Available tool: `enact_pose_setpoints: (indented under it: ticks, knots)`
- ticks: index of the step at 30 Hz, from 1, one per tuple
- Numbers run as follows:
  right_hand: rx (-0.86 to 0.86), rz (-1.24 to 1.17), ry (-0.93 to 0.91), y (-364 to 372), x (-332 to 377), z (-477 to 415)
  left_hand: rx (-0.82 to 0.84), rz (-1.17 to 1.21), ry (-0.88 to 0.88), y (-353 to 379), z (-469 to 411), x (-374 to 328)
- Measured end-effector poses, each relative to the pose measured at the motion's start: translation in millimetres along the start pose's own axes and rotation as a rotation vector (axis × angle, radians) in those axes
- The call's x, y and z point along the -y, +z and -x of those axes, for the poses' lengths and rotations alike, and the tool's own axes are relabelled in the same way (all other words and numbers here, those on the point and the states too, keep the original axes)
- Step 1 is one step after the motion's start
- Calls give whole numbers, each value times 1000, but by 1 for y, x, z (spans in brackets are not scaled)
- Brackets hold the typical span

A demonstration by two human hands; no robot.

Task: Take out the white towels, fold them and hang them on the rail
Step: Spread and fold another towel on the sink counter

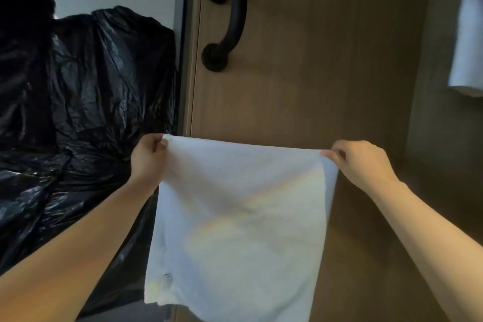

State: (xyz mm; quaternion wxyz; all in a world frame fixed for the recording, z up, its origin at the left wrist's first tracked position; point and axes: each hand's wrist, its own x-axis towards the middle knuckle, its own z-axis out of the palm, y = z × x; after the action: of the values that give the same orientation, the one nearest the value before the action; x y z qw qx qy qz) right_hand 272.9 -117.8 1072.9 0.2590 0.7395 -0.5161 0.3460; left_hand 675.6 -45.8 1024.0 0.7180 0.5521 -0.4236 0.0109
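Both hands – left hand [149,157], right hand [358,162] – just pinch the white towel [235,217] corners mid-frame, so a slipped corner probably ruins the fold.

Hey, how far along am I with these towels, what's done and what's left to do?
Done: one hung towel shows at the upper right. In hand: a white towel is out and held spread, left hand and right hand each pinching a top corner; no fold yet. Left: fold it and hang it. Whether the black bag holds more towels cannot be seen.
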Motion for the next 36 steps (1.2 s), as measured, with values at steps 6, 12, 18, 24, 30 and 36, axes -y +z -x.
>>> enact_pose_setpoints:
  ticks: [6, 12, 18, 24, 30, 36]
  knots:
    - [-29, -152, 102, 1, 3, 0, -5, -22, 35, -1, 1, -2]
    - [-56, -193, 224, 8, 10, 3, 0, -21, 29, 2, 10, -6]
    - [-65, -348, 227, 19, 5, 7, 12, 39, 52, 2, 15, -17]
    - [153, -318, 172, 33, 19, 17, 55, 65, 106, 10, 27, -35]
    - [229, -632, 7, 34, 88, 42, 315, -24, 201, 26, 68, -38]
    - [323, -922, -54, 45, 136, 69, 416, -67, 214, 22, 91, -27]
